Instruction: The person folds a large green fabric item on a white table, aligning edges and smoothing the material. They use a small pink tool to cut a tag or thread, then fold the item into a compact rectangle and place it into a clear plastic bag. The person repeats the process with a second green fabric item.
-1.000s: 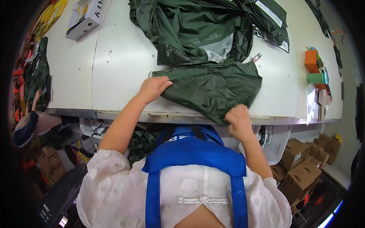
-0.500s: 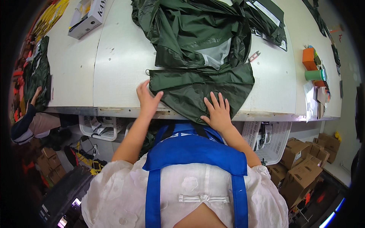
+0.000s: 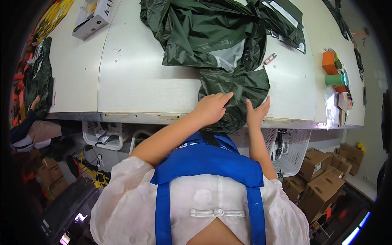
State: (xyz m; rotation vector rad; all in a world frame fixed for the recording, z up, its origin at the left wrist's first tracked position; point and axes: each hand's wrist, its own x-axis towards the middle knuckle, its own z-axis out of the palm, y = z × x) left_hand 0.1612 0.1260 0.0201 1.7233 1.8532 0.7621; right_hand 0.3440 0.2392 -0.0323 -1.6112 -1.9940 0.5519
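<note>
A dark green, slightly shiny garment [image 3: 192,45] with a whitish inner panel lies spread on the white table, and its near part [image 3: 234,87] is bunched and folded over at the front edge. My left hand [image 3: 212,109] reaches across to the right and grips that folded part, its fingers lying over the cloth. At the fold's right side, my right hand [image 3: 257,113] stands open with thumb and fingers apart, touching or very close to the cloth's edge. Some of the left fingertips are hard to make out against the fabric.
Pink-handled thread snips [image 3: 270,59] lie right of the garment. A white box [image 3: 93,20] stands at the far left; an orange box [image 3: 330,62] and a green spool [image 3: 335,79] are at the right. White baskets [image 3: 296,153] sit under the table. At left, another person's hand [image 3: 36,102] touches dark cloth.
My left hand has moved right, carrying the garment's left end over with it, so the near part is now narrower and bunched. My right hand has shifted from lying flat to the cloth's right edge.
</note>
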